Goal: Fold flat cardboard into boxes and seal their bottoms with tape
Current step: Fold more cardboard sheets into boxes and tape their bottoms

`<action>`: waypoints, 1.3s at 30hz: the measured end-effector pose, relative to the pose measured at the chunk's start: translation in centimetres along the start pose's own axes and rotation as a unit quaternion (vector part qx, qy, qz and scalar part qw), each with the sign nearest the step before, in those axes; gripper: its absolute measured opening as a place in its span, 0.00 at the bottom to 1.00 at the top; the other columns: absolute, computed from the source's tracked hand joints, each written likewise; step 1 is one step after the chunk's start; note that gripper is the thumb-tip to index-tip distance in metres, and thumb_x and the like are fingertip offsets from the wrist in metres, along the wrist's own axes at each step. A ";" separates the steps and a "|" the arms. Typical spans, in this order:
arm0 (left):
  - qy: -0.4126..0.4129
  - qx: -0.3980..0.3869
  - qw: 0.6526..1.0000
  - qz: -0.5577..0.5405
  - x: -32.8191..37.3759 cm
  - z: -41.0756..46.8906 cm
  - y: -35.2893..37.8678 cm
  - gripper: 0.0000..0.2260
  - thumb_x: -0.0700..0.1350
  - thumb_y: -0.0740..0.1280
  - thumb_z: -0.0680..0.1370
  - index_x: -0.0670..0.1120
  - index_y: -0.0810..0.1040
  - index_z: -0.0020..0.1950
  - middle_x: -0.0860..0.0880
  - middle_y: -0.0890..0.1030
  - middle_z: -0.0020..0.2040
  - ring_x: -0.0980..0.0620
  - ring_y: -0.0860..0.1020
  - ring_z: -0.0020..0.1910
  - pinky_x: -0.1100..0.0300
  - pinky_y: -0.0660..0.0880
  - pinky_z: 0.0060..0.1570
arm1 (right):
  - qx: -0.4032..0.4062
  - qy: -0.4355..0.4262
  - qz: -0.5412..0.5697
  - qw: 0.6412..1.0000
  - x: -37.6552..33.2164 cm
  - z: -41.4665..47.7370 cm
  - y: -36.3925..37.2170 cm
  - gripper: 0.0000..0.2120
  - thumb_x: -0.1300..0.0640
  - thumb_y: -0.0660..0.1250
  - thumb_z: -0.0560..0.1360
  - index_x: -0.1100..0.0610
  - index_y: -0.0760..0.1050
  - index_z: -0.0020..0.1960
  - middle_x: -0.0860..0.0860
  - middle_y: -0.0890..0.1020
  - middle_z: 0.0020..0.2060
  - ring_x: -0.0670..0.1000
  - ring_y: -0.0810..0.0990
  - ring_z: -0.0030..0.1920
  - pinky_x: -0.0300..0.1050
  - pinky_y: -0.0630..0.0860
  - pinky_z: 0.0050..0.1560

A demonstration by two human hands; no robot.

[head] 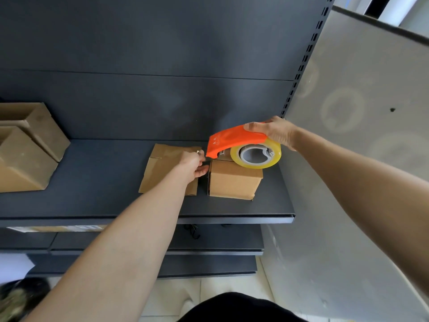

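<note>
A small folded cardboard box (234,180) stands on the dark shelf (92,182). On its top rests an orange tape dispenser (232,141) with a yellowish roll of clear tape (257,156). My right hand (276,133) grips the dispenser's rear from above. At the box's upper left edge, just under the dispenser's nose, my left hand (193,167) pinches something small, apparently the tape end. Flat cardboard (162,173) lies to the left of the box, partly under my left arm.
Two larger open cardboard boxes (27,147) sit at the shelf's left end. A dark back panel rises behind the shelf. A grey wall (348,135) borders it on the right. Lower shelves show below the front edge (209,220).
</note>
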State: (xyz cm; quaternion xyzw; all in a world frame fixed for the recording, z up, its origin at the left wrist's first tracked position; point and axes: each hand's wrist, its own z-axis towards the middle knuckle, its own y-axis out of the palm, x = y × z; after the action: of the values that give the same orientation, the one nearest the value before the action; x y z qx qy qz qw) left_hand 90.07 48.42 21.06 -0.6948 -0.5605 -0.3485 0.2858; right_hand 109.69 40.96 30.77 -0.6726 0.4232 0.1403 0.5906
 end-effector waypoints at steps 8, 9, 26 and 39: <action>-0.020 -0.028 0.999 0.031 -1.6 0.2 -0.1 0.09 0.38 0.62 0.80 0.42 0.70 0.40 0.47 0.72 0.35 0.52 0.73 0.33 0.61 0.73 0.33 | 0.013 0.003 0.014 1.000 -0.2 0.6 0.5 0.27 0.37 0.68 0.70 0.63 0.79 0.45 0.57 0.81 0.41 0.54 0.78 0.41 0.53 0.76 0.54; -0.021 -0.029 0.999 0.031 -1.7 0.3 -0.1 0.09 0.38 0.62 0.80 0.41 0.70 0.39 0.46 0.73 0.35 0.52 0.73 0.33 0.61 0.73 0.34 | 0.013 0.006 0.015 1.000 -0.3 0.5 0.6 0.28 0.36 0.68 0.69 0.62 0.79 0.45 0.56 0.81 0.41 0.54 0.78 0.41 0.54 0.76 0.55; -0.031 -0.002 0.986 0.165 -1.8 -0.5 -1.0 0.22 0.50 0.68 0.77 0.40 0.68 0.65 0.41 0.74 0.54 0.48 0.77 0.41 0.56 0.77 0.45 | 0.026 0.006 0.020 0.999 -0.2 0.8 0.7 0.30 0.34 0.68 0.65 0.63 0.79 0.41 0.55 0.78 0.35 0.53 0.76 0.37 0.47 0.71 0.44; 0.150 -0.168 0.953 0.201 -3.2 -2.0 0.2 0.36 0.55 0.73 0.71 0.52 0.61 0.75 0.51 0.64 0.74 0.49 0.61 0.73 0.49 0.59 0.72 | 0.020 -0.012 0.033 0.999 0.0 0.8 0.5 0.22 0.38 0.67 0.71 0.59 0.79 0.40 0.55 0.81 0.38 0.54 0.79 0.40 0.50 0.75 0.51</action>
State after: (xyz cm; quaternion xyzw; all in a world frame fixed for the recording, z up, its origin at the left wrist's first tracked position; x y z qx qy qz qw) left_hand 89.52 44.99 19.70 -0.7709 -0.2933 -0.4728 0.3100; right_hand 109.57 41.71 30.22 -0.6446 0.4411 0.1597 0.6037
